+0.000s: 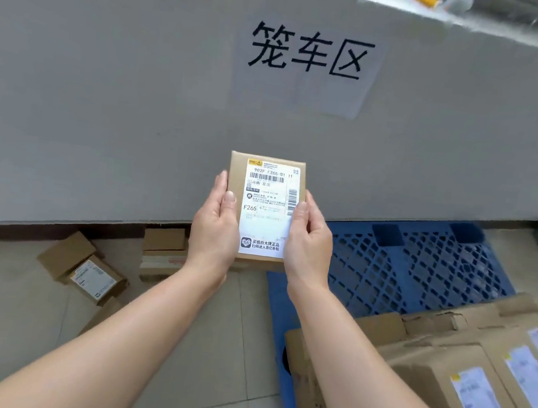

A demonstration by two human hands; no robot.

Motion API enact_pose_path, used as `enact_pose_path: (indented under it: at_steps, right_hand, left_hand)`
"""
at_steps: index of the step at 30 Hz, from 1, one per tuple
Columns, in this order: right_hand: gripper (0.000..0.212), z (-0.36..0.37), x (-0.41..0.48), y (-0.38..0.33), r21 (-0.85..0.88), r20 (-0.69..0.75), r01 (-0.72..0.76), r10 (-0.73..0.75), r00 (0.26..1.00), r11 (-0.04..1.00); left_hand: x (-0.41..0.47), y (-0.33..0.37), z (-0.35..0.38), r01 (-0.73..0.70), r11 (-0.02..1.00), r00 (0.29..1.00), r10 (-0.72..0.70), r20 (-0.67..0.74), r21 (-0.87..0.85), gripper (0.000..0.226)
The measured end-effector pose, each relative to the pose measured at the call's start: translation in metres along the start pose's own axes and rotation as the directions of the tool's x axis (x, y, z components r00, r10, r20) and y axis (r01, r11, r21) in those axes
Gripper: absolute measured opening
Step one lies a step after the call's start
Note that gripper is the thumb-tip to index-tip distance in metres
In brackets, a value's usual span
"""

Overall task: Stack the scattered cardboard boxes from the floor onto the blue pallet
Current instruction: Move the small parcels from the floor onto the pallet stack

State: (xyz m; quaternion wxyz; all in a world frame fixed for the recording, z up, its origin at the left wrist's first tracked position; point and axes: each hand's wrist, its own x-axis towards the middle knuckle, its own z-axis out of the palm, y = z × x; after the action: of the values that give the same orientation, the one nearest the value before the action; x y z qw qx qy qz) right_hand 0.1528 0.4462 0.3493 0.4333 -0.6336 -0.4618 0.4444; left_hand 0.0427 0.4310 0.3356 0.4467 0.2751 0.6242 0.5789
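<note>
We hold a small flat brown cardboard box with a white shipping label (268, 197) in the air, clear of the floor, label face towards us, probably so we can read it. Our left hand (214, 230) grips its 9 o'clock edge and our right hand (310, 244) its 3 o'clock edge, thumbs on the front. The blue plastic lattice pallet (407, 268) lies at 4 o'clock, its far grid bare. Labelled brown cartons (465, 369) fill its near part at 5 o'clock. Scattered brown floor boxes (83, 264) lie at 7 o'clock.
</note>
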Motion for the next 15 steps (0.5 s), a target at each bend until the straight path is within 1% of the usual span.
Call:
enact_pose_path:
  at_steps: [3, 7, 12, 15]
  right_hand:
    - [0.042, -0.038, -0.021, -0.020, 0.004, -0.052, -0.001, 0.002, 0.999, 1.000]
    - [0.042, -0.092, -0.046, -0.035, 0.022, -0.113, 0.015, -0.012, 0.994, 1.000]
    - [0.042, -0.170, -0.079, -0.036, 0.016, -0.179, 0.036, -0.033, 0.983, 0.999]
    - [0.042, -0.226, -0.099, -0.031, -0.022, -0.233, 0.031, -0.035, 0.972, 0.999]
  left_hand:
    - [-0.038, 0.023, 0.020, 0.010, 1.000, 0.999, -0.010, 0.040, -0.005, 0.043]
    - [-0.082, 0.042, 0.050, -0.012, 1.000, 0.995, 0.014, 0.100, -0.019, 0.044]
    - [-0.154, 0.056, 0.095, -0.005, 0.999, 0.986, 0.013, 0.166, -0.047, 0.043]
    - [-0.200, 0.050, 0.129, 0.019, 0.998, 0.978, -0.007, 0.207, -0.058, 0.042]
